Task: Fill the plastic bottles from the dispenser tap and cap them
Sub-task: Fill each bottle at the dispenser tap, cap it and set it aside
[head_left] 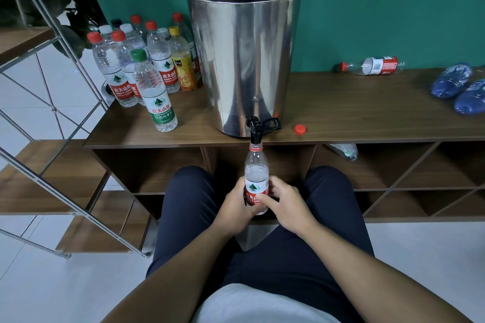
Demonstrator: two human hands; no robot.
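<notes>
While my left hand (237,200) and right hand (282,198) clamp fingers round the open bottle (256,173) under the tap (255,127), capped bottles (141,65) stand at ten o'clock; red cap (300,129) and lying bottle (372,65) await.

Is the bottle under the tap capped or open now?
Open. The bottle has a bare neck right under the tap, and a loose red cap lies on the shelf. Both hands grip it.

Bare forearms, dark navy trousers (189,204), white shirt (252,304) at the waist.
</notes>
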